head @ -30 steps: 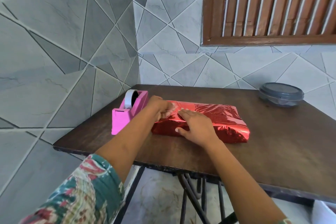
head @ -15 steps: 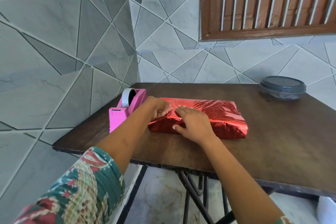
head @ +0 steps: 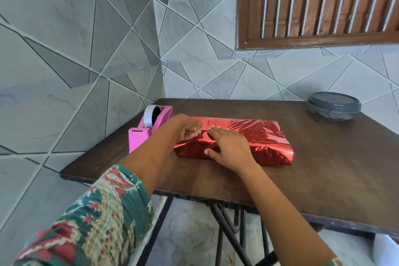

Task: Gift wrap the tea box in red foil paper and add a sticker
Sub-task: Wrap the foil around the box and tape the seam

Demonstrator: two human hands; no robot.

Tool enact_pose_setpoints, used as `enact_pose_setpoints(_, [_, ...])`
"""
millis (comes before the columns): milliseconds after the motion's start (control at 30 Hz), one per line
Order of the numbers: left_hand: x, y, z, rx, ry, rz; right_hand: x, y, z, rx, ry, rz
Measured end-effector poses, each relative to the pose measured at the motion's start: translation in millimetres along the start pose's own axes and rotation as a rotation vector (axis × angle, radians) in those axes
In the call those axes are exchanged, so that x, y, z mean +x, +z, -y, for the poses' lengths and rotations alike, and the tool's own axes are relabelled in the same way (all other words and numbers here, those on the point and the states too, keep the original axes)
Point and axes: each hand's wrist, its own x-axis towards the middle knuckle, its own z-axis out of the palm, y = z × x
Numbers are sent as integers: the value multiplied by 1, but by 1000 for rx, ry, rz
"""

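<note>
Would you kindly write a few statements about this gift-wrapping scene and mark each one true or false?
1. The right hand lies flat on top of the red foil parcel. True.
2. The pink tape dispenser stands to the right of the parcel. False: it stands at the parcel's left end, just beyond the left hand.
3. The grey container sits near the far right corner of the table with its lid on. True.
4. The left hand rests on the tape dispenser. False: it is at the parcel's left end, with its fingers curled against the foil.
</note>
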Motion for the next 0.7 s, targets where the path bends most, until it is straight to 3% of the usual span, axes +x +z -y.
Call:
enact_pose_setpoints(133, [-1, 0, 1, -13, 22, -33, 0, -1, 0, -5, 4, -4])
enact_pose_setpoints(267, [-2, -1, 1, 124, 52, -90, 1, 0, 1, -4, 10, 4])
enact_pose_setpoints(500, [-6, -25, 36, 112, -43, 30, 1, 0, 0, 3, 9, 16])
enact_pose_setpoints(567, [-6, -33, 40, 38, 42, -79, 1, 0, 0, 4, 12, 16])
enact_pose_setpoints(633, [-4, -31, 34, -24, 244, -219, 1, 0, 0, 0, 15, 16])
enact_pose_setpoints(700, [-4, -20, 24, -43, 372, -265, 1, -1, 1, 1, 14, 22])
